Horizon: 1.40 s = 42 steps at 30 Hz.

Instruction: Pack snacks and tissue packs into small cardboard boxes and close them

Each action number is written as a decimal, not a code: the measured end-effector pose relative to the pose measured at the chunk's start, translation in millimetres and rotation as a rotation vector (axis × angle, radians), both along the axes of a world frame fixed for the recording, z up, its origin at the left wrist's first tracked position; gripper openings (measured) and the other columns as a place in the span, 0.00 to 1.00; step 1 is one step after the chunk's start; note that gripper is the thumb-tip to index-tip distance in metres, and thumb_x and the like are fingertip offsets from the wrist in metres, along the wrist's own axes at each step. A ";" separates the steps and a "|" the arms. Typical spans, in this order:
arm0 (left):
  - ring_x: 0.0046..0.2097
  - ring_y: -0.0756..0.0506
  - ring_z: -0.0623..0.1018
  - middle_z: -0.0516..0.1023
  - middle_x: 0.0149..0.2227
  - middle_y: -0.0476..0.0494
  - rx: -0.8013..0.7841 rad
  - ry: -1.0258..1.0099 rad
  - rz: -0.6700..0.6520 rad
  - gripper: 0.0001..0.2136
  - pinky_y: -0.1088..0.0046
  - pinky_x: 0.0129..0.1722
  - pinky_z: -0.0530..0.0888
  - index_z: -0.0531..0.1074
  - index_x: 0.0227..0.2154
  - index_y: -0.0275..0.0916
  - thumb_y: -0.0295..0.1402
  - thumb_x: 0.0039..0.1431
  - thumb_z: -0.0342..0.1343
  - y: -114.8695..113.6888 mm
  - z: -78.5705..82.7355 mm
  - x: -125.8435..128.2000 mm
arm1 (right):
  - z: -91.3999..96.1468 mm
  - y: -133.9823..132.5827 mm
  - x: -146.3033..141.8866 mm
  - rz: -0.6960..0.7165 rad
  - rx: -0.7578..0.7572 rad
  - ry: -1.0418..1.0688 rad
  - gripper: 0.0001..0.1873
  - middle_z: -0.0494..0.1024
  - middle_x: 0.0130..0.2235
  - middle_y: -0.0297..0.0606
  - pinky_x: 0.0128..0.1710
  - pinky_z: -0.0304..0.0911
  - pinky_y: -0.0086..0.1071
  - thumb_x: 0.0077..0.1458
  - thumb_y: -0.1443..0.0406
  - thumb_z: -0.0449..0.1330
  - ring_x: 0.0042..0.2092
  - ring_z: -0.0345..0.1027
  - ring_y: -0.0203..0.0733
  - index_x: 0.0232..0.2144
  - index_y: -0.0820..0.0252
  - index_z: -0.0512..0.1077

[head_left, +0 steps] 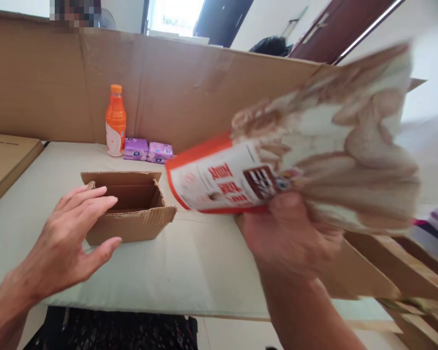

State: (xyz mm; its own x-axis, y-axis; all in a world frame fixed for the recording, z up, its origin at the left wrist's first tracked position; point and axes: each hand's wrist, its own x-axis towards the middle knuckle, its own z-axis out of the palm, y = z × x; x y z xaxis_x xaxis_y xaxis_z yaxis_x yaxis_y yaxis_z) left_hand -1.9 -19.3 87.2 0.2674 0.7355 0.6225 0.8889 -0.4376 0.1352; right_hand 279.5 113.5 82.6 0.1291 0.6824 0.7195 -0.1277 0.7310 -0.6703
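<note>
Pale table (190, 272) — open carton (126, 227), orange bottle (116, 121), purple packs (136, 149)

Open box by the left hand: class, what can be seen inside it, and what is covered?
The box shows bare inner cardboard walls. The left hand covers part of the opening; the near wall hides the lowest part.

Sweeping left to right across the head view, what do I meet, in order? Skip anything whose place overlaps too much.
Cardboard at the left edge → left hand → orange bottle → left purple pack → right purple pack → large printed bag.
</note>
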 end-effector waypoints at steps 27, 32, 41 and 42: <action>0.67 0.34 0.68 0.62 0.68 0.37 -0.121 -0.434 0.264 0.36 0.47 0.65 0.69 0.52 0.70 0.47 0.40 0.63 0.60 -22.4 -88.3 -25.3 | 37.1 33.5 -33.0 0.293 0.174 -1.281 0.19 0.80 0.54 0.38 0.58 0.68 0.46 0.65 0.58 0.60 0.56 0.74 0.50 0.57 0.50 0.74; 0.66 0.34 0.69 0.64 0.68 0.37 -0.184 -0.562 0.295 0.38 0.44 0.66 0.67 0.51 0.70 0.49 0.43 0.61 0.62 -16.2 -108.1 -17.2 | -6.4 21.7 11.9 0.214 0.080 -1.262 0.38 0.66 0.67 0.48 0.62 0.64 0.53 0.60 0.49 0.64 0.66 0.63 0.57 0.68 0.52 0.62; 0.58 0.40 0.78 0.80 0.52 0.40 -0.133 -0.481 0.323 0.26 0.54 0.60 0.73 0.60 0.65 0.43 0.42 0.68 0.54 9.5 -79.0 -13.4 | -55.7 13.3 -20.5 0.386 -0.060 -1.145 0.36 0.78 0.57 0.46 0.60 0.63 0.55 0.62 0.63 0.61 0.51 0.76 0.50 0.69 0.50 0.55; 0.56 0.40 0.79 0.81 0.51 0.40 -0.129 -0.484 0.347 0.25 0.55 0.60 0.74 0.61 0.65 0.42 0.42 0.67 0.54 11.8 -77.7 -14.3 | -55.7 14.2 -19.5 0.386 -0.060 -1.144 0.35 0.77 0.58 0.46 0.60 0.63 0.55 0.63 0.62 0.60 0.52 0.75 0.50 0.69 0.49 0.55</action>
